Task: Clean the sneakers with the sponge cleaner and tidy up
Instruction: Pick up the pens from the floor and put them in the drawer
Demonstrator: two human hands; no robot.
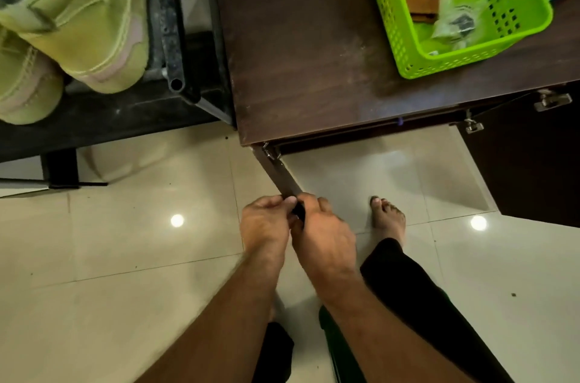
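Two yellow-green sneakers (84, 15) stand on a black rack (103, 119) at the upper left. Low in the middle, my left hand (266, 222) and my right hand (323, 235) meet around a small black object (299, 211). Fingers of both hands curl round it and hide most of it, so I cannot tell what it is. The hands are right at the outer end of an open cabinet door (279, 172); whether they touch the door is unclear.
A dark brown cabinet (301, 53) carries a green perforated basket (405, 46) with a brown box and a plastic packet inside. A second door (527, 163) stands open at the right. My bare foot (387, 219) is on the glossy tiled floor.
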